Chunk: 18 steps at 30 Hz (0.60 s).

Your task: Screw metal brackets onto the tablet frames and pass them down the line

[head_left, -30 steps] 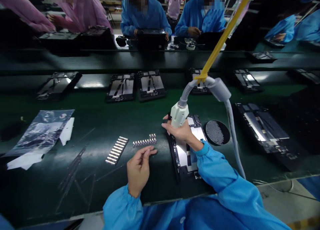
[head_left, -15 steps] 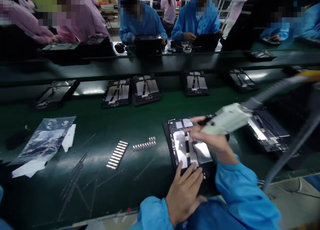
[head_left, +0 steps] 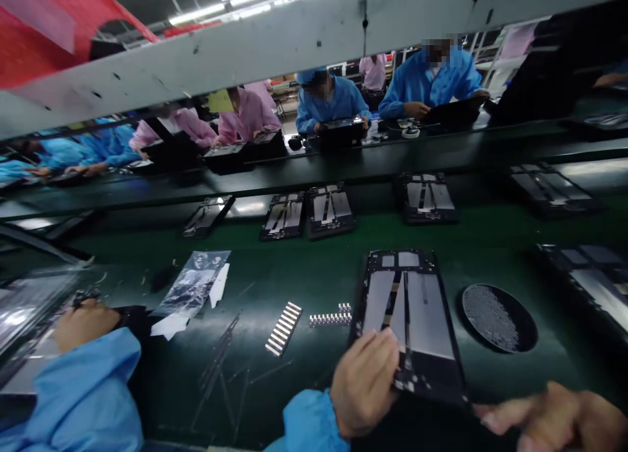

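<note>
**Head view.** A black rectangular tablet chassis [head_left: 417, 314], with two silver-grey panels set in its open face, lies flat on the dark green bench mat [head_left: 304, 275]. It is directly ahead of the wearer and slightly right of centre, with its long axis running away from the body.

The left hand [head_left: 366, 386] closes over the near left corner of the chassis. Its fingers curl onto the top face and the thumb is hidden, so the hold reads as a pinch on the rim. The right hand [head_left: 554, 416] enters at the lower right edge, loosely open, with fingers extended toward the near right corner. It holds nothing, and whether its fingertips touch the frame cannot be told.

Just right of the chassis sits a round black dish of tiny silver screws [head_left: 498, 318]. To its left are a short row of small grey metal clips [head_left: 330, 318] and a slanted white-striped strip of parts [head_left: 283, 320]. Farther left is a crumpled clear plastic bag [head_left: 193, 282]. More chassis of the same kind [head_left: 330, 208] lie in a row farther away. A co-worker's hand [head_left: 83, 321], in a blue sleeve, is at the far left, well apart.

Judged by its thin frame and exposed interior, the chassis is probably light, stiff and easily marred. It is best held by the bare outer rim at both near corners, clear of the panels.
</note>
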### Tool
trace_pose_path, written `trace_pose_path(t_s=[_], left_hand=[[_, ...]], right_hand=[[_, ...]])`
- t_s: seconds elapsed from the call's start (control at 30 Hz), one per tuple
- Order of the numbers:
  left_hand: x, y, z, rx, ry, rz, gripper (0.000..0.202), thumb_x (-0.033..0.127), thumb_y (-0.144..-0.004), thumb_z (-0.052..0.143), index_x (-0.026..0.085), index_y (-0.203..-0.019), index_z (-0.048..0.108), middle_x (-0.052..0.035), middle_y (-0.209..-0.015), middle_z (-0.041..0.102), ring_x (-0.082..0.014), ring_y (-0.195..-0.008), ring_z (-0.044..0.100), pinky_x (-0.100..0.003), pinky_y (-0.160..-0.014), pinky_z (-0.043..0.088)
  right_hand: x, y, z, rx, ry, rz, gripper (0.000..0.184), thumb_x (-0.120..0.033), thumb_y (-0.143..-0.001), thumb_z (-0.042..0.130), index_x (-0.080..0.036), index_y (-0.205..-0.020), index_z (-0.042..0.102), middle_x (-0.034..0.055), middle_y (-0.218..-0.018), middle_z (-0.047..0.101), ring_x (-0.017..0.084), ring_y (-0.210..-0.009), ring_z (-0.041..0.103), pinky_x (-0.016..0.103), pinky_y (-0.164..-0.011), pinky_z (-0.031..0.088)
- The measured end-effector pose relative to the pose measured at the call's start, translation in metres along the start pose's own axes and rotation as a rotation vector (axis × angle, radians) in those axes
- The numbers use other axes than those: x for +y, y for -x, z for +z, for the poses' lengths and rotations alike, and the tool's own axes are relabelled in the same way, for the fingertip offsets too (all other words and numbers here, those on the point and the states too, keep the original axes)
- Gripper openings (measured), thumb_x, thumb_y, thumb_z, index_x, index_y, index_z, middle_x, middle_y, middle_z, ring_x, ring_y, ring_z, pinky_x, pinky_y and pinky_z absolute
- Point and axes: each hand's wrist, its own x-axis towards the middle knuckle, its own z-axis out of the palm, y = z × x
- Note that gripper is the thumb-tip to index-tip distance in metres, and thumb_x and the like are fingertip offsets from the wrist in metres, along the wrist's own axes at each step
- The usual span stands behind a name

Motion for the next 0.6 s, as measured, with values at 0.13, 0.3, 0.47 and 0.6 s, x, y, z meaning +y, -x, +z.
trace_pose_path(t_s=[0.13,0.3,0.47,0.6], left_hand=[[-0.068,-0.011,-0.08,0.091,-0.244,-0.141,0.048,0.018,-0.083,0.06,0.017,-0.131,0.053,-0.0137,-0.117,0.069,-0.0247,-0.112,0.064,-0.039,-0.098,0.053],[-0.201,-0.009,-0.136,-0.019,-0.533,-0.48,0.037,0.03,-0.084,0.054,0.017,-0.117,0.065,-0.0133,-0.121,0.067,-0.0277,-0.117,0.061,-0.042,-0.105,0.045],[-0.309,-0.022,-0.13,-0.205,-0.609,-0.644,0.04,0.02,-0.081,0.05,0.015,-0.118,0.063,-0.0141,-0.126,0.064,-0.0283,-0.121,0.057,-0.043,-0.109,0.038],[-0.341,-0.025,-0.124,-0.339,-0.634,-0.701,0.045,0.013,-0.078,0.051,0.016,-0.122,0.06,-0.0145,-0.131,0.06,-0.0276,-0.124,0.055,-0.045,-0.11,0.035]], right_hand=[[-0.011,-0.057,-0.001,-0.193,0.073,-0.025,0.033,-0.065,-0.068,0.061,-0.035,-0.067,0.075,0.0121,-0.094,0.076,0.033,-0.108,0.066,0.048,-0.103,0.044],[0.005,-0.105,0.013,-0.157,-0.023,-0.005,0.029,-0.053,-0.075,0.066,-0.028,-0.082,0.079,0.0135,-0.101,0.075,0.032,-0.105,0.068,0.046,-0.096,0.051],[0.014,-0.121,0.021,-0.1,-0.083,-0.09,0.026,-0.051,-0.073,0.07,-0.029,-0.085,0.079,0.0126,-0.09,0.077,0.032,-0.096,0.071,0.043,-0.088,0.056],[-0.009,-0.124,0.03,0.04,-0.091,-0.079,0.025,-0.05,-0.073,0.071,-0.028,-0.081,0.079,0.01,-0.084,0.077,0.03,-0.091,0.073,0.04,-0.087,0.056]])
